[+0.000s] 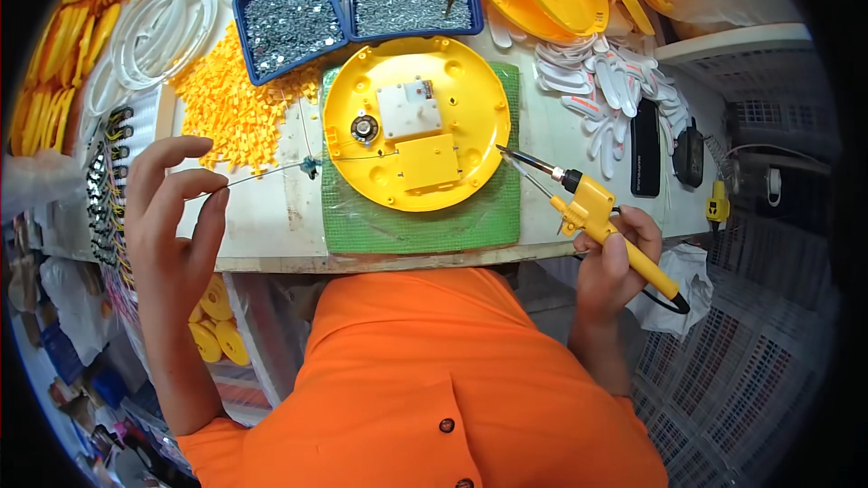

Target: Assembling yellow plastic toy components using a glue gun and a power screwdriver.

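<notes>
Nearest, at tabletop (271, 235) edge: right hand (615, 258), fingers wrapped around yellow soldering iron (597, 217), tip beside disc (416, 122). Left hand (172, 217) raised, fingertips pinching thin wire (271, 172) running to disc. Centre: round yellow disc on green mat (425, 221). Beyond: two blue screw trays (362, 0).

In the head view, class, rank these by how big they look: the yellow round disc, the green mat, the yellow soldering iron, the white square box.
1. green mat
2. yellow round disc
3. yellow soldering iron, nearer the camera
4. white square box
</notes>
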{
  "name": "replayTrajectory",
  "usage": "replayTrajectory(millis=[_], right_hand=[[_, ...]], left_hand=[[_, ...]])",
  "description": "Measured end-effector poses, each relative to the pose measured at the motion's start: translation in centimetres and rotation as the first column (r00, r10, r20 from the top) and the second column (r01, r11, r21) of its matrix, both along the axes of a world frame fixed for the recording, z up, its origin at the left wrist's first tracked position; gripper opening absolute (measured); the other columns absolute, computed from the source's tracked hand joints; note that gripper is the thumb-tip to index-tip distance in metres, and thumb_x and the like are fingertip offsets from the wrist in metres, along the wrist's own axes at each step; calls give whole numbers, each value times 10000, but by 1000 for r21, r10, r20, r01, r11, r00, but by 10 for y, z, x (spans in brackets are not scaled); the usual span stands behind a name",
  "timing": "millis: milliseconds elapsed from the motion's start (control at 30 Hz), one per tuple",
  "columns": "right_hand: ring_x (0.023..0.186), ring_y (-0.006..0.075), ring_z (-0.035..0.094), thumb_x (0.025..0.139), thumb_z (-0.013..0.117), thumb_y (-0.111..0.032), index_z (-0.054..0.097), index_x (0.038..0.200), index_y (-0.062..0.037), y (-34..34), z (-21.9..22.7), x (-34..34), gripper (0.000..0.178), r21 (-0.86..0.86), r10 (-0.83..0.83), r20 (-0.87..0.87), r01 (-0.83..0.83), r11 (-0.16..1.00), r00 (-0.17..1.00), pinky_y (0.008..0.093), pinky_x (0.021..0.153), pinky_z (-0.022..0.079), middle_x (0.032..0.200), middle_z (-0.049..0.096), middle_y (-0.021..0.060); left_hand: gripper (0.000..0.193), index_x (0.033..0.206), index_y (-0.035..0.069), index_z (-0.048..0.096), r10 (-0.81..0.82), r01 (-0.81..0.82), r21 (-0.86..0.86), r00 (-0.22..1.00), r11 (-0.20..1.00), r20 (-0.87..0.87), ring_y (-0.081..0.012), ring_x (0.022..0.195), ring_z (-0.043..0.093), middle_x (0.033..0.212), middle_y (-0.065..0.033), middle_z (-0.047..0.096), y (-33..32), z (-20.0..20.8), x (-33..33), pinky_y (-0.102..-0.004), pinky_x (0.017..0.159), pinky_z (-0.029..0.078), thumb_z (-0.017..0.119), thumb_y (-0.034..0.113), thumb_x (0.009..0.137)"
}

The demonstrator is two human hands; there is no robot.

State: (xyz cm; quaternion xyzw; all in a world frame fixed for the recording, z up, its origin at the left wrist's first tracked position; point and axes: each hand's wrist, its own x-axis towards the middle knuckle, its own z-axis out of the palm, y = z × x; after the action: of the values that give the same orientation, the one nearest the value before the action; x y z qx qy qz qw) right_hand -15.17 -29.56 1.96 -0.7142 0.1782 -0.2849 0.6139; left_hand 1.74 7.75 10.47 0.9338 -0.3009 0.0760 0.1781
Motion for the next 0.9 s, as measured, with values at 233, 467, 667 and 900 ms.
replayTrajectory(millis=[233,467,667,900], right_hand=[[649,158,544,928,514,-125,500,1226,11,4,-3,-4,328,132,-124,7,122,984,992,322,606,515,906,549,94],[670,167,567,933,568,-152,496,1319,43,5,-12,-29,439,-156,79,15,-75,985,997,325,644,535,882,577,111],[709,208,647,920,629,-129,517,1289,51,11,-3,-25,425,-608,269,-126,-289,740,955,339,652,560,881,643,154],[669,252,656,866,670,-103,576,1221,50,15,4,-10,398,-656,317,-55,-274,703,947,344,638,559,873,671,168]], left_hand=[[117,943,18,605,-425,-519,-775,648,361,-632,-179,971,686,1000,-110,706,-70,-33,-5,-318,906,532,708,-25,908],[136,955,47,668,-318,207,-392,916,896,-243,-282,811,675,895,-105,659,-127,-70,-20,-355,693,539,759,60,854],[178,968,76,666,-243,218,-268,968,938,-63,-292,859,634,919,-73,634,-139,-84,-25,-392,788,503,761,28,825],[149,940,123,658,-195,198,-247,980,948,36,-216,973,641,992,-14,660,-144,-99,-25,-438,971,383,761,113,832]])
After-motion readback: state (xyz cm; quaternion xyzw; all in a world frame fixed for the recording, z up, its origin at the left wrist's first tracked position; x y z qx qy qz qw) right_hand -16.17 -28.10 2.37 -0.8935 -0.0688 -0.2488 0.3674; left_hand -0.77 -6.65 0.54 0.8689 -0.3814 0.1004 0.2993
